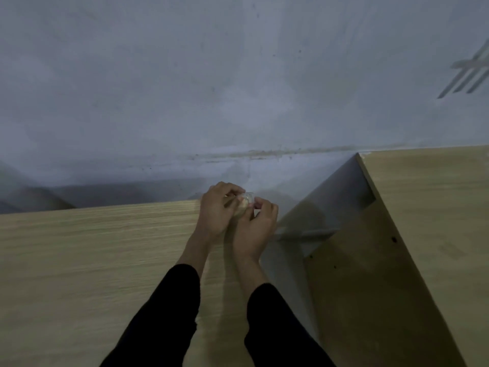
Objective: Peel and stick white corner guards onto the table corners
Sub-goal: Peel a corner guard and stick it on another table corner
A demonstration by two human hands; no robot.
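Observation:
A light wooden table (92, 255) fills the lower left, and its far right corner lies under my hands. A small pale, see-through corner guard (248, 199) sits at that corner. My left hand (217, 210) curls over the guard from the left, fingers on its top. From the right, my right hand (256, 223) pinches the guard's near side with thumb and fingertips. Both hands touch each other and hide most of the guard and the corner itself. Whether any backing film is on it cannot be seen.
A second wooden piece (428, 234) with a sloping side panel stands to the right, across a narrow gap with a grey metal rail (304, 233). A grey wall (238, 88) rises right behind the table. Light is dim.

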